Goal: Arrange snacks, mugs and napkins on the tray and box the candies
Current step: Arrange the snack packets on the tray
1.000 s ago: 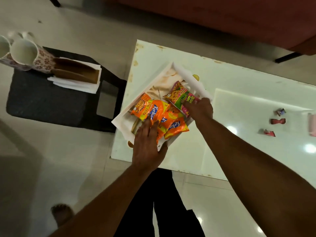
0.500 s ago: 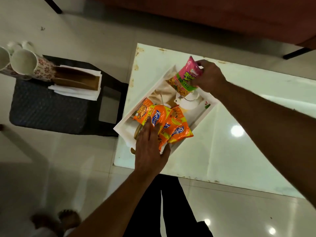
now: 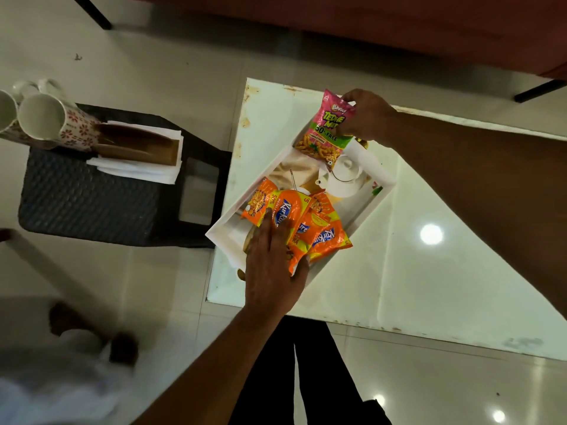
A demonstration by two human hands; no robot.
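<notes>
A white tray [image 3: 372, 207] with a teapot picture lies on the white table [image 3: 429, 271]. Several orange snack packets [image 3: 319, 228] are piled at its near end. My left hand [image 3: 273, 268] rests flat on them, fingers spread over the pile. My right hand [image 3: 366, 116] pinches a pink and green snack packet [image 3: 326, 130] by its top corner, holding it over the tray's far end. Mugs with red flower print [image 3: 46, 121] and a stack of white napkins [image 3: 138, 167] sit on a dark stool to the left. No candies are in view.
The dark woven stool [image 3: 89, 197] stands left of the table, close to its edge. A brown holder [image 3: 138, 145] lies on the napkins. A red sofa [image 3: 399, 26] runs along the far side. A blurred person's feet [image 3: 92, 335] show at lower left.
My right hand lifted the pink packet off the pile and carried it to the tray's far end, then slightly higher. My left hand stayed on the orange packets. The view shifted left, hiding the candies.
</notes>
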